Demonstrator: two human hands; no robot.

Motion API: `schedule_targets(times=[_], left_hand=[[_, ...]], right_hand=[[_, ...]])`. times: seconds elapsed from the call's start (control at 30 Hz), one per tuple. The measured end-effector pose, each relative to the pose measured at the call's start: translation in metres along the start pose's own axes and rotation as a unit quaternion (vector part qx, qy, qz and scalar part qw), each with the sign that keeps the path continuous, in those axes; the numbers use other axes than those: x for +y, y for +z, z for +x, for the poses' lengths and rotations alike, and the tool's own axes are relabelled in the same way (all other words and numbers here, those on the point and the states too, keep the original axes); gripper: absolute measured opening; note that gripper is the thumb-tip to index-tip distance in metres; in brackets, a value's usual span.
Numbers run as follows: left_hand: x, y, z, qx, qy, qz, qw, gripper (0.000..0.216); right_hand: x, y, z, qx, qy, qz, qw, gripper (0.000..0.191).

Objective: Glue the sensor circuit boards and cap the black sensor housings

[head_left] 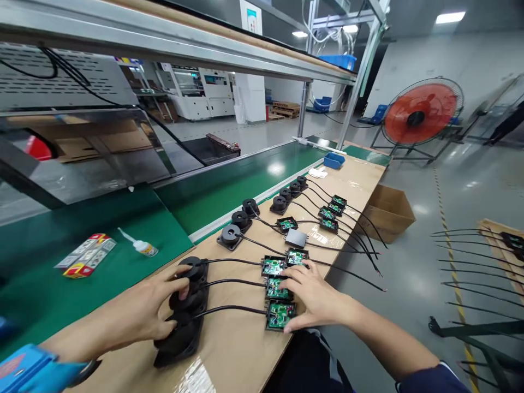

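Observation:
On the near left of the bench, my left hand (153, 308) curls over a row of black round speaker-like units (186, 327), its thumb and fingers gripping at the middle of the row. Black cables run from these units to small open black boxes with green circuit boards (280, 315). My right hand (313, 295) lies over those boxes with fingers spread, fingertips touching the farther ones and thumb at the near box's edge. Beyond it sits a box with a grey cover (296, 238). Farther along are more black round units (231, 234), cabled to open boxes (328, 224).
A green mat (123, 289) at left carries a small dropper bottle (145, 248) and a printed carton (88, 255). A blue bin (334, 160) stands at the bench's far end. A cardboard box (388, 213) and a large red fan (421, 112) are on the right. Loose cable ends overhang the bench edge.

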State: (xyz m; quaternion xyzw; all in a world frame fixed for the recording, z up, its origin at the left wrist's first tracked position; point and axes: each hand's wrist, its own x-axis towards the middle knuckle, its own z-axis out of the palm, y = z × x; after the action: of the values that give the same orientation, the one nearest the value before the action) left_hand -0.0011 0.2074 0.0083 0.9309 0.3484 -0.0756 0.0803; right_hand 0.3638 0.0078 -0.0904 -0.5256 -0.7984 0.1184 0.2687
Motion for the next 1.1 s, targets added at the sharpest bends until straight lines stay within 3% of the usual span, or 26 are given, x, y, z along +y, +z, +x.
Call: schedule_targets(times=[0.03,0.1,0.17,0.2,0.27,0.37,0.43,0.5,0.6,0.67,0.77,0.83,0.87,0.9,1.0,1.1], left_hand=[[-0.004,-0.001,-0.004,-0.031,-0.011,-0.008,0.999,0.031],[-0.018,0.008,-0.016,-0.046,-0.006,-0.081,0.996,0.068],[-0.034,0.031,-0.03,0.001,0.019,-0.183,0.983,0.127],[-0.04,0.046,-0.037,0.026,0.014,-0.21,0.977,0.142],[-0.045,0.074,-0.045,0.003,-0.01,-0.168,0.986,0.16],[-0.035,0.096,-0.042,-0.043,-0.056,-0.091,0.993,0.162],[-0.024,0.093,-0.034,-0.039,-0.031,-0.067,0.997,0.154],[-0.015,0.083,-0.024,-0.04,-0.002,-0.057,0.998,0.148],[-0.011,0.068,-0.008,-0.062,-0.012,-0.06,0.996,0.153],[-0.011,0.063,0.002,-0.067,-0.019,-0.062,0.996,0.155],[-0.013,0.06,0.016,-0.069,-0.012,-0.06,0.996,0.156],[-0.016,0.062,0.023,-0.071,-0.003,-0.058,0.996,0.154],[-0.018,0.063,0.026,-0.071,0.001,-0.057,0.996,0.152],[-0.021,0.065,0.028,-0.07,0.003,-0.057,0.996,0.152],[-0.032,0.072,0.031,-0.079,-0.005,-0.075,0.994,0.162],[-0.049,0.079,0.027,-0.087,-0.037,-0.168,0.981,0.177]], right_hand=[[-0.003,0.0,-0.003,-0.006,0.004,0.003,1.0,0.077],[-0.007,0.0,-0.01,-0.048,0.026,0.012,0.998,0.095],[-0.007,0.0,-0.021,-0.118,0.061,0.004,0.991,0.11],[-0.005,0.001,-0.029,-0.145,0.074,-0.011,0.987,0.116],[0.001,0.01,-0.045,-0.137,0.072,-0.071,0.985,0.128],[0.008,0.033,-0.064,0.025,0.018,-0.206,0.978,0.137],[0.009,0.048,-0.068,0.115,0.01,-0.26,0.959,0.115],[0.008,0.057,-0.067,0.156,0.019,-0.27,0.95,0.092],[0.01,0.06,-0.066,0.187,0.025,-0.26,0.947,0.079],[0.015,0.052,-0.07,0.174,0.031,-0.235,0.956,0.08],[0.029,0.024,-0.073,0.115,0.059,-0.092,0.987,0.093],[0.042,-0.004,-0.063,0.119,0.099,-0.002,0.988,0.061],[0.05,-0.019,-0.053,0.132,0.119,0.004,0.984,0.043],[0.058,-0.033,-0.039,0.136,0.138,-0.026,0.981,0.04],[0.087,-0.062,0.014,0.12,0.195,-0.088,0.97,0.04],[0.108,-0.072,0.062,0.062,0.24,-0.133,0.959,0.042]])
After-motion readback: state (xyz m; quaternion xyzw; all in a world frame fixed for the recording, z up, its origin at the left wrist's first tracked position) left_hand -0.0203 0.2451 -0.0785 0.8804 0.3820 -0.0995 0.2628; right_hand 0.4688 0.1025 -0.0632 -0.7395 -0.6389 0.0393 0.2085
